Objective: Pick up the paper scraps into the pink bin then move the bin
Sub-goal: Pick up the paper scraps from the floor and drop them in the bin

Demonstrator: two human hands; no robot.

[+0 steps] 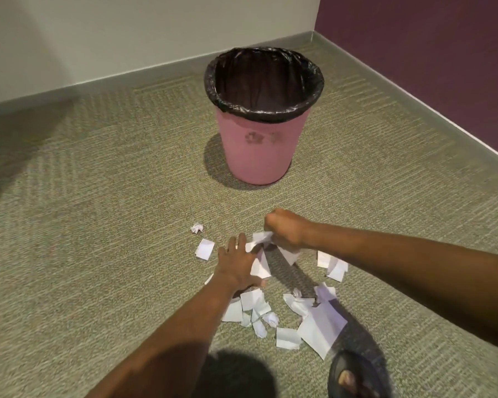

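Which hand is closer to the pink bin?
The right. The right hand grips a paper scrap in front of the pink bin; the left hand is farther back.

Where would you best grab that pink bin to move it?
Probably by the near rim, from above: the pink bin stands upright and open, its wall tapers downward, and the black liner folded over the rim leaves a lip to hook.

White paper scraps lie scattered near upright, black-lined pink bin.

Green-grey carpet, pale wall, purple wall meeting in corner, grey skirting.
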